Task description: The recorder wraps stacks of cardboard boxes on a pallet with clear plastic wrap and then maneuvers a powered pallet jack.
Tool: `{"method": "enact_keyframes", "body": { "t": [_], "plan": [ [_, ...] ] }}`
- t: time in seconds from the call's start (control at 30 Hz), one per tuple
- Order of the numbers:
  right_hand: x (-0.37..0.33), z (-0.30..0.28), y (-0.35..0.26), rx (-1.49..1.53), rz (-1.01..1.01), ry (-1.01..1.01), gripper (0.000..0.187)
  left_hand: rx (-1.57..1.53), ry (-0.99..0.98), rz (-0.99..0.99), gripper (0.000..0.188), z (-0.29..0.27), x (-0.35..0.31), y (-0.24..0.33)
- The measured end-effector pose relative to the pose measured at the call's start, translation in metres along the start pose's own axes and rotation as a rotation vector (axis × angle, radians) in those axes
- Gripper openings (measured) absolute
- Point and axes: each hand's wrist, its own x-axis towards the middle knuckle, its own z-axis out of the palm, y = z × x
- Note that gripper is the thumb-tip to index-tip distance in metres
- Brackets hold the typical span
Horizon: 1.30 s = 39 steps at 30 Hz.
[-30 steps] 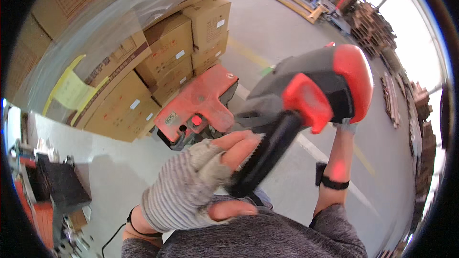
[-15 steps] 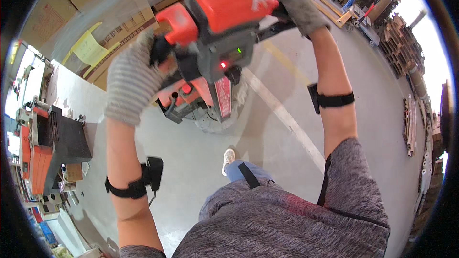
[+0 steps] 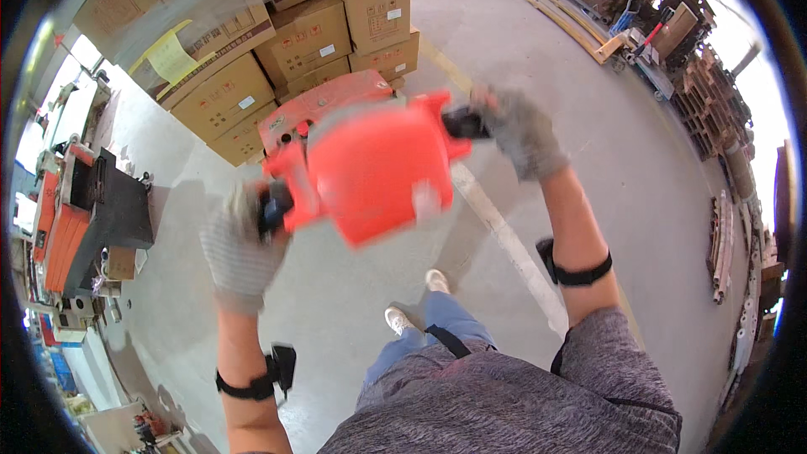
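Observation:
My gloved left hand (image 3: 241, 248) is wrapped round the black left grip of a red control handle (image 3: 378, 172), somewhat smeared by motion. Round the handle's black right grip, my gloved right hand (image 3: 523, 133) is closed too. The handle has a broad red cover and belongs to what looks like an electric pallet truck, whose red body (image 3: 340, 101) shows just beyond it. The handle hides the lower part of that body. Both gloves are grey, the left one striped.
Stacked brown cartons (image 3: 307, 38), partly wrapped in clear film, stand beyond the truck. An orange and black machine (image 3: 101, 202) is at the left. Wooden pallets (image 3: 702, 88) line the right side. A white line (image 3: 504, 231) runs across the grey floor.
The handle has tipped down and nearer to me, with both hands still on it; its front lights no longer show. More cartons and both my shoes have come into view.

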Motion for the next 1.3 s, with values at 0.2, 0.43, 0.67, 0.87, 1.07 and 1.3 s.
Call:
{"method": "enact_keyframes", "body": {
  "t": [0.2,0.43,0.67,0.87,1.07,1.3],
  "plan": [
    [-0.106,-0.027,0.014,0.106,-0.269,-0.432,0.034,0.046,-0.016,-0.158,0.028,0.011,-0.133,0.054],
    [-0.148,-0.026,0.058,0.384,-0.254,-0.468,0.025,-0.238,0.163,-0.47,0.015,0.049,-0.193,0.081],
    [-0.13,-0.012,0.071,0.459,-0.604,-0.696,0.047,-1.149,0.152,-0.786,0.015,0.086,-0.163,0.088],
    [-0.131,-0.024,0.084,0.483,-0.634,-0.709,0.047,-1.208,-0.113,-0.826,0.017,0.091,-0.162,0.101],
    [-0.127,-0.01,0.082,0.51,-0.672,-0.683,0.052,-1.212,-0.124,-0.958,0.019,0.067,-0.167,0.088],
    [-0.116,-0.019,0.078,0.453,-0.628,-0.733,0.048,-1.161,0.345,-1.266,0.022,0.047,-0.181,0.078]
  ]
}}
